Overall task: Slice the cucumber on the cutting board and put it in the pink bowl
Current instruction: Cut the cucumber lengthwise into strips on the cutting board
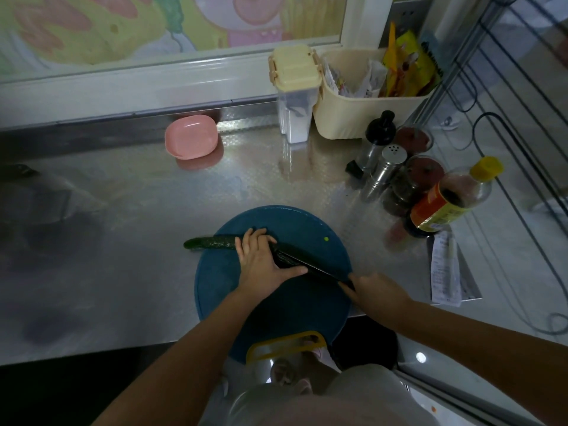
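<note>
A dark green cucumber (209,242) lies across the left rim of the round blue cutting board (310,229), its left end hanging over the steel counter. My left hand (261,262) presses down on the cucumber's right part, fingers curled over it and thumb stretched to the right. A black knife (304,262) lies diagonally right of those fingers, blade on the board. My right hand (376,289) grips its handle. The pink bowl (191,136) stands empty at the back of the counter, far from both hands. A small green bit (326,239) sits on the board.
At the back right stand a clear container with a cream lid (293,93) and a cream basket of packets (368,96). Shakers, jars and a sauce bottle (451,198) crowd the right edge. A receipt (445,272) lies right of the board. The board's yellow handle (285,344) overhangs the near edge.
</note>
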Motion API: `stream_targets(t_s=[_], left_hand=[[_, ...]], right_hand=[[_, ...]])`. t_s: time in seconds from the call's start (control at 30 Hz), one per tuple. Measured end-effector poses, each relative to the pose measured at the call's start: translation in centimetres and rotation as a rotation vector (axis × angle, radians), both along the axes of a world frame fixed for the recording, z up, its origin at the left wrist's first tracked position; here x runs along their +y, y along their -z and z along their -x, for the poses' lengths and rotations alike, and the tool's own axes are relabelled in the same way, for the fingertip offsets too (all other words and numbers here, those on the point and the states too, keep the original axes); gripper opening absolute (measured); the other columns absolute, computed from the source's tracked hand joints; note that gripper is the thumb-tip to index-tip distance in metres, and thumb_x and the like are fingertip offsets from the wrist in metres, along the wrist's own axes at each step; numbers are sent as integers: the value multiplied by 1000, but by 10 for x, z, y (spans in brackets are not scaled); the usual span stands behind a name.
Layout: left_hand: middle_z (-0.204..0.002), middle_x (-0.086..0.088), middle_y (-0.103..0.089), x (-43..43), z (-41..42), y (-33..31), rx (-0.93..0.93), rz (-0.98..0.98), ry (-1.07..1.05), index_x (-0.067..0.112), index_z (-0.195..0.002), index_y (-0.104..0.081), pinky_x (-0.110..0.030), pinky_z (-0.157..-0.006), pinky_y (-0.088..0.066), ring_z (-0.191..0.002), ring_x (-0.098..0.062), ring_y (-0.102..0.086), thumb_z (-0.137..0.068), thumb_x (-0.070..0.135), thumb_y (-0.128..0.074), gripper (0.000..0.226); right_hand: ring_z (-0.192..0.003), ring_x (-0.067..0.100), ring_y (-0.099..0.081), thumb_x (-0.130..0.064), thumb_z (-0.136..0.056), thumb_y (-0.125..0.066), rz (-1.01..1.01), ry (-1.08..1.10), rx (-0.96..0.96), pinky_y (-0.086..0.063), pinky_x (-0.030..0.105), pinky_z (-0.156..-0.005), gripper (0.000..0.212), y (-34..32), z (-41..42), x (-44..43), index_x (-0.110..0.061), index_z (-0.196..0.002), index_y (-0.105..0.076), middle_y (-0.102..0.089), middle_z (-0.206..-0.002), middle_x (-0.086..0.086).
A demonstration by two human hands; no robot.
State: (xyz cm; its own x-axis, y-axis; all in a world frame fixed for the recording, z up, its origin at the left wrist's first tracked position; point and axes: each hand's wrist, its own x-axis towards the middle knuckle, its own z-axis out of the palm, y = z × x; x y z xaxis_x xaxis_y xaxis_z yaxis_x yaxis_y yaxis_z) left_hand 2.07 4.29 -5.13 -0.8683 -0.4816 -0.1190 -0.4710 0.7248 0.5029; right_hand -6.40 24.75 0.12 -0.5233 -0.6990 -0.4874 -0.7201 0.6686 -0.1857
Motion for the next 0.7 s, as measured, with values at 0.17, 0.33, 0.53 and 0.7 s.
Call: stream_targets(t_s=[0.17, 0.33, 0.53, 0.7], left_hand=[[-139, -3, -35, 0, -5, 5, 63, 8, -3, 17, -113, -46, -28, -104, 27, -140, -21, -9, -43, 88, -47, 99], [-141, -4, -35, -2, -2, 6, 57, 19, 4, 16, -113, -47, -30, -105, 27, -141, -21, -9, -44, 88, -45, 100], [-144, -2, -32, -8, -1, -1, 2, 2, 44, 19, -116, -47, -37, -111, 17, -142, -19, -7, -42, 88, -45, 101], [-149, -1, -28, -15, -2, 0, -21, -16, 73, 22, -125, -47, -37, -112, 16, -143, -17, -5, -49, 87, -40, 100]], right_hand=[[-92, 28, -62, -35, -103, -30, -2, 20, -2, -36, 28, -66, 40, 11, -3, 1, -4, -112, -54, -65, -107, 17], [-94, 28, -63, -34, -103, -31, -14, 11, -41, -39, 29, -68, 42, 11, 3, -2, -2, -108, -57, -65, -104, 18], [-92, 29, -62, -34, -102, -32, 36, 27, -90, -35, 27, -65, 42, 14, 10, 0, -2, -105, -59, -65, -102, 18], [-74, 20, -62, -33, -101, -36, 71, 100, -135, -35, 21, -63, 41, 12, 9, 23, -3, -103, -64, -67, -92, 14]])
